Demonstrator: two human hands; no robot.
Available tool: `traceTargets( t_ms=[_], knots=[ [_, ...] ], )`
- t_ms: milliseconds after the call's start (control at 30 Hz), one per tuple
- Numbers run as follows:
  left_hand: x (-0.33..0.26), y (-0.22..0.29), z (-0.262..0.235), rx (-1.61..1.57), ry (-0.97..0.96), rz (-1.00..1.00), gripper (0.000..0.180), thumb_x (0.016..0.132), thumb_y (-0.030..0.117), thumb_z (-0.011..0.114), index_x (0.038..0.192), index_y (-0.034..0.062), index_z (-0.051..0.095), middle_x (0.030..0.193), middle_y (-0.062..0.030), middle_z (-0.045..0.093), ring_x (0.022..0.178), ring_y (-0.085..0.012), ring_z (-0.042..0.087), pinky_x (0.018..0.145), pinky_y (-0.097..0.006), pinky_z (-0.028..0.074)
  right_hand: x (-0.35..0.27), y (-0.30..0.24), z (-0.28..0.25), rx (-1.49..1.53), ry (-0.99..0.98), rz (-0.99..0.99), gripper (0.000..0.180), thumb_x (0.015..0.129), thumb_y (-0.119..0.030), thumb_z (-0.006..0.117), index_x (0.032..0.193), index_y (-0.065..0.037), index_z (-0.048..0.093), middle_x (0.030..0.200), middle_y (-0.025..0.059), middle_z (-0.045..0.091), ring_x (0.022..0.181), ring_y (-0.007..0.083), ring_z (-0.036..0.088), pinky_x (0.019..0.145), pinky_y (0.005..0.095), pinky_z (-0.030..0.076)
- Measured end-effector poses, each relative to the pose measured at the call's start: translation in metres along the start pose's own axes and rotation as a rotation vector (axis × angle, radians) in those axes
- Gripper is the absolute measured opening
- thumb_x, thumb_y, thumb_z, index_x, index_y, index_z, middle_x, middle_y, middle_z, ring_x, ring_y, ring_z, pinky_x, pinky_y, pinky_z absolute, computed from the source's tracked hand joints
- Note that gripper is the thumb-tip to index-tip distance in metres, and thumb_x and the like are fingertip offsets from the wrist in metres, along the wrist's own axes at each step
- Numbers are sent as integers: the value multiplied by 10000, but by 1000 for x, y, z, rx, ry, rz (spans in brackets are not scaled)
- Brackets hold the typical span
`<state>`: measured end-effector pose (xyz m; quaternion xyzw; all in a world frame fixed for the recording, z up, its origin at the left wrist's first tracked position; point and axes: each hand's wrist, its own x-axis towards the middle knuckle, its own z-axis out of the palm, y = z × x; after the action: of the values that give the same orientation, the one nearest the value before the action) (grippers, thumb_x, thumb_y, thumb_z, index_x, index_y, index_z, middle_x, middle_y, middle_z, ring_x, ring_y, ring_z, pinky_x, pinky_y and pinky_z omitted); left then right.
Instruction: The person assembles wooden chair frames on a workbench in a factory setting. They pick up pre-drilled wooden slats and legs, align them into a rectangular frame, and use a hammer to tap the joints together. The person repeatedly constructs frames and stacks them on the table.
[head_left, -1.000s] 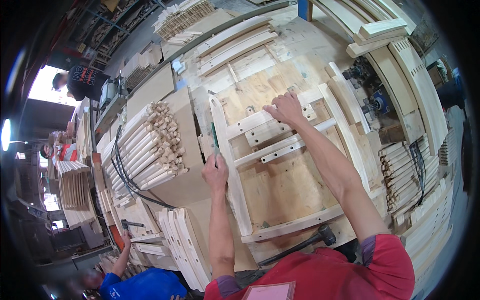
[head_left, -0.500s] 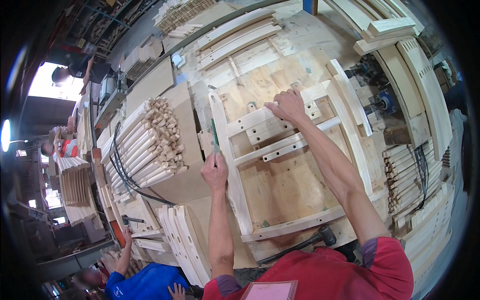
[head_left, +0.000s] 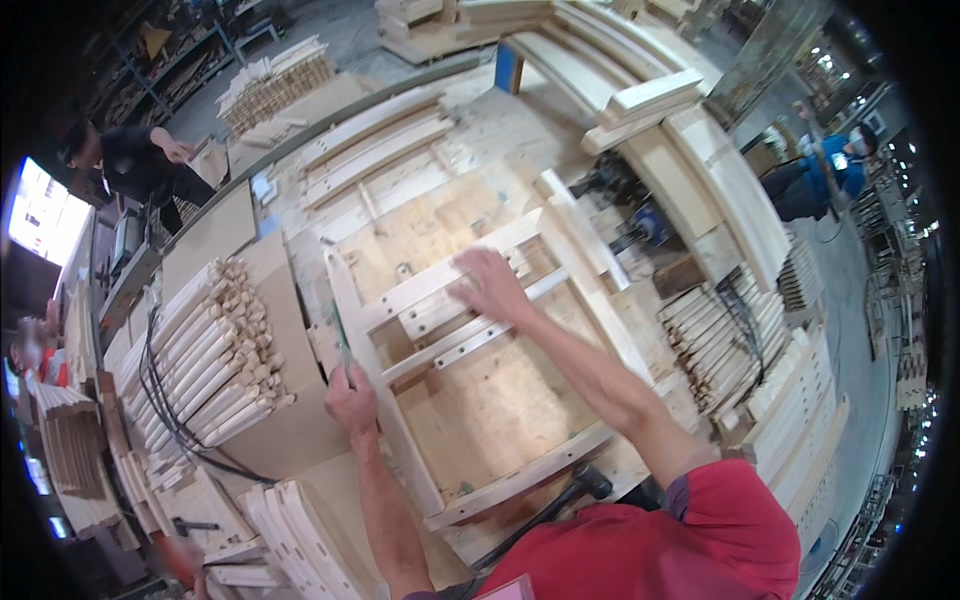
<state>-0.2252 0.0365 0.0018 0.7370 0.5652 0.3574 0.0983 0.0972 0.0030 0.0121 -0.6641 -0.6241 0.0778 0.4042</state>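
Observation:
A pale wooden frame lies flat on the plywood workbench in front of me. My left hand is closed around the lower end of a thin green strip-like tool, beside the frame's left post; its exact kind is unclear. Over the frame's upper rail, my right hand is smeared by motion, so its fingers and any contact cannot be made out. Below that rail run a short drilled block and a narrower crossbar. A black-headed mallet rests by the frame's near edge.
Bundled wooden sticks lie left, with slotted boards nearer me. Another stick bundle and stacked planks stand right. Curved slats lie at the back. People work at far left and far right.
My view has swung to the right, so the bench appears shifted left. My right hand, earlier resting on the upper rail, is now moving. The left hand keeps its hold on the green tool.

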Motion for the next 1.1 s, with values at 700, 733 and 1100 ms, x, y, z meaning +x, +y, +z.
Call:
traceTargets(
  t_ms=[700,733,1100],
  knots=[
    [-177,87,-80,70,-138,-502,728,798,280,762,1398,-52,518,1329,-290,587,1246,-456,540,1067,-499,421,-163,31,-225,395,-407,867,735,722,-374,882,1259,38,597,1215,221,675,1169,309,633,975,427,500],
    [-177,82,-82,40,-139,-514,690,808,253,749,1385,-54,529,1294,-291,608,1214,-459,562,1043,-494,439,-159,22,-233,618,-462,833,738,725,-370,890,1260,46,599,1227,219,674,1173,301,630,976,417,498],
    [28,149,-67,-8,6,96,548,868,140,673,1385,-12,572,1194,-281,657,1080,-443,644,933,-470,509,-90,17,-364,1429,-144,765,250,967,-285,716,982,-70,590,718,26,594,570,131,601,490,286,484]
  ],
)
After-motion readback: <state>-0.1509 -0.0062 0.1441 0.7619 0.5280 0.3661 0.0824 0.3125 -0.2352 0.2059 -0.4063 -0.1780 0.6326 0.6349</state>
